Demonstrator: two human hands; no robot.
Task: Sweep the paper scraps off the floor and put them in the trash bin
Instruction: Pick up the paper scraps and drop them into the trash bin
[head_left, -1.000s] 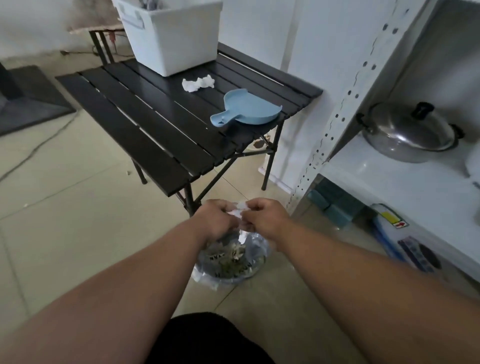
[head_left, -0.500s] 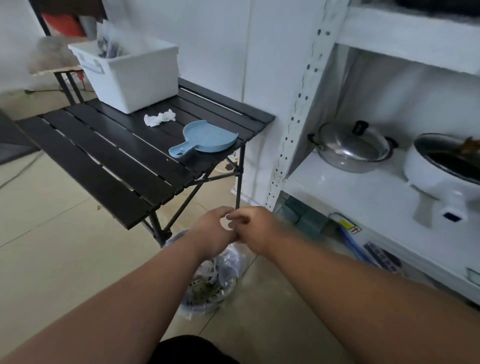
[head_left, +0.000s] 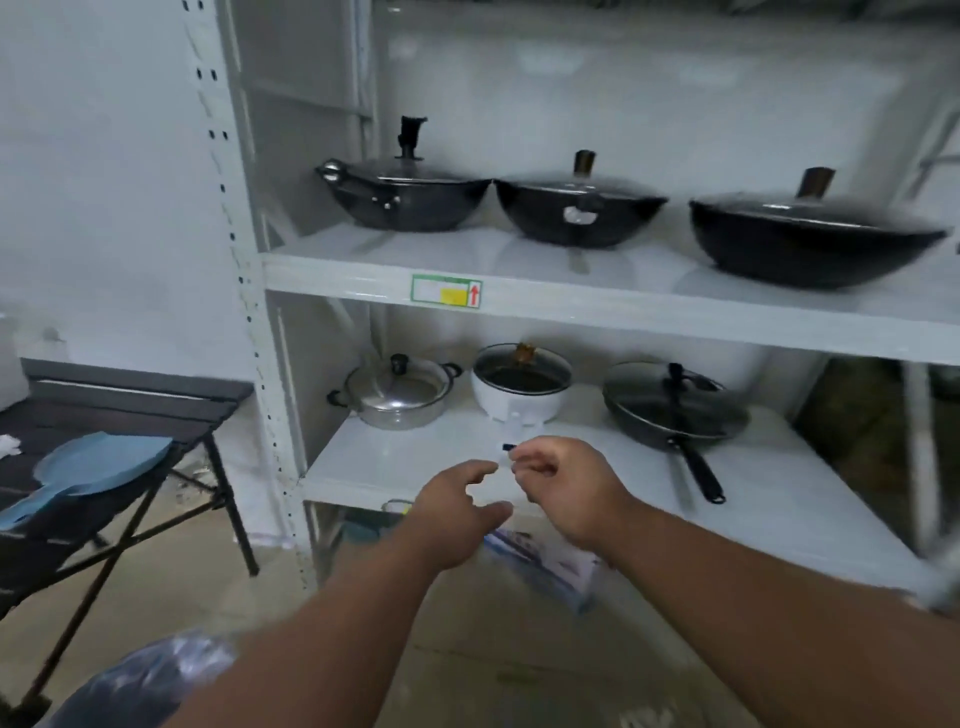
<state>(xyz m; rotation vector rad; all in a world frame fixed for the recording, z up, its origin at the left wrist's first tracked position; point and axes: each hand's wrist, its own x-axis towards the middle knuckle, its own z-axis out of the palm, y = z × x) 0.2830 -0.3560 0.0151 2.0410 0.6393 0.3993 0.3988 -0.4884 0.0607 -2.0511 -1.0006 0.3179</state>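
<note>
My left hand (head_left: 457, 512) is held out in front of the lower shelf with its fingers relaxed and spread, holding nothing. My right hand (head_left: 563, 486) is just to its right, a small gap apart, its fingers loosely curled with nothing visible in them. The trash bin (head_left: 150, 675), lined with a clear plastic bag, shows only as a blurred edge at the bottom left, under my left forearm. A light blue dustpan (head_left: 98, 467) lies on the black slatted table (head_left: 130, 400) at the left. A white paper scrap (head_left: 8, 446) lies at the table's left edge.
A white metal shelf unit (head_left: 571, 306) fills the view ahead. Black lidded woks (head_left: 410, 200) stand on the upper shelf; a steel pot (head_left: 397, 392), a white pot (head_left: 522, 382) and a frying pan (head_left: 675, 410) stand on the lower one. Boxes lie under it.
The view has swung up and right from the bin to the shelves. My hands, held together over the bin with white scraps, have separated and now hold nothing visible.
</note>
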